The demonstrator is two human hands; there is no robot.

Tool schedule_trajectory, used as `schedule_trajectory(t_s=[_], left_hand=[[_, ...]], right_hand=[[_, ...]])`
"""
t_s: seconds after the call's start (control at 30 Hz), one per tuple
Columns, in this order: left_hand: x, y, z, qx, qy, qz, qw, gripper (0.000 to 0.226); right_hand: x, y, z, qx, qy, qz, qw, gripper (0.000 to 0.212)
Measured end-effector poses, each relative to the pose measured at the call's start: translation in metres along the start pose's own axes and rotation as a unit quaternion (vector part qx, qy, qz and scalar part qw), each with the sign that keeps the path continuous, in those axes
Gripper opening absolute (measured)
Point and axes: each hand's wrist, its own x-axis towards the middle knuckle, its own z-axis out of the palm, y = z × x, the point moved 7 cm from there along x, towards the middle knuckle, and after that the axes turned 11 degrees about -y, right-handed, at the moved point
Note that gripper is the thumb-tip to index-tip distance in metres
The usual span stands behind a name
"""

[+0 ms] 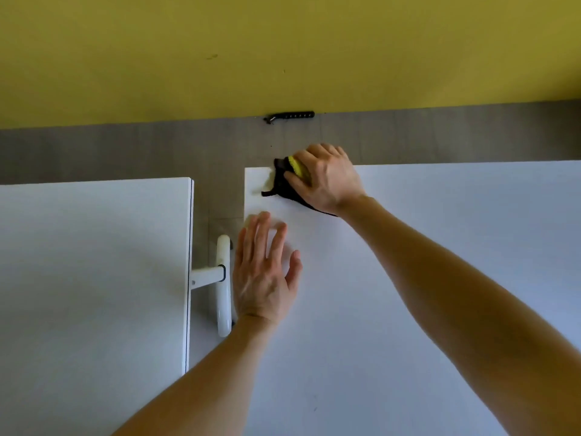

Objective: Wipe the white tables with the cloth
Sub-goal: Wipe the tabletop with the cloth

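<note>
Gripping the cloth (283, 180) is my right hand (327, 177), fingers curled over the bunched black-and-yellow wad and pressing it onto the far left corner of the right table (440, 247). A bit of the cloth pokes past the far edge. I read that as a stroke meant to reach the very rim, so the corner is not missed. Bunched under the palm, the cloth makes a firm pad to bear down on, where a loose sheet would slide.

My left hand (264, 278) lies flat on the same top, nearer to me and at its left edge, with fingers straight and spread and nothing in them. I judge it a brace: the reach to that corner is long, and a planted palm takes weight and steadies the top against the push.

Across a narrow gap stands the left table (94, 262), apart from the right one and not touching it. Down in the gap shows a white leg (224, 284) with a crossbar, which belongs to the left table as far as I can tell. Grey floor (125, 149) runs behind both tables to a yellow wall (283, 42), and a short black strip (292, 115) lies at the wall's foot.

I'd put the wiping at the right table's corner. Whether the left table is done, I cannot tell.
</note>
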Motion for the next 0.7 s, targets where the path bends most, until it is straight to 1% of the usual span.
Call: schedule_trajectory(t_s=[0.1,0.13,0.2,0.23,0.27,0.37,0.43,0.5,0.53,0.6,0.7], left_hand=[[0.001,0.001,-0.001,-0.009,0.007,0.003,1.0,0.057],[0.001,0.001,-0.001,-0.013,0.008,0.004,1.0,0.057],[0.002,0.002,-0.001,-0.019,0.016,0.01,1.0,0.055],[0.001,0.003,-0.001,-0.021,0.022,0.013,0.999,0.054],[0.001,0.003,-0.003,-0.022,0.027,0.015,0.999,0.053],[0.001,0.005,-0.007,-0.01,0.031,0.014,0.999,0.053],[0.002,0.005,-0.008,0.006,0.032,0.009,0.999,0.054],[0.001,0.006,-0.01,0.018,0.035,0.003,0.999,0.054],[0.002,0.008,-0.011,0.02,0.037,0.004,0.999,0.054],[0.002,0.012,-0.014,0.023,0.043,0.01,0.999,0.052],[0.002,0.015,-0.013,0.05,0.029,0.017,0.998,0.052]], right_hand=[[-0.056,0.096,-0.028,-0.025,0.026,0.076,0.996,0.047],[-0.07,0.117,-0.035,-0.035,0.037,0.1,0.994,0.045],[-0.078,0.125,-0.037,-0.06,0.037,0.143,0.987,0.041],[-0.073,0.113,-0.032,-0.062,0.026,0.15,0.986,0.04],[-0.063,0.093,-0.026,-0.06,0.013,0.139,0.988,0.041],[-0.006,0.006,0.001,-0.044,-0.019,0.043,0.998,0.04],[0.027,-0.05,0.014,-0.03,-0.04,-0.005,0.999,0.041],[0.039,-0.069,0.018,-0.02,-0.056,-0.033,0.998,0.042],[0.037,-0.06,0.017,-0.014,-0.056,-0.041,0.998,0.042],[0.013,-0.014,0.007,0.005,-0.025,-0.039,0.999,0.041],[-0.053,0.105,-0.024,0.005,0.002,0.011,1.0,0.039]])
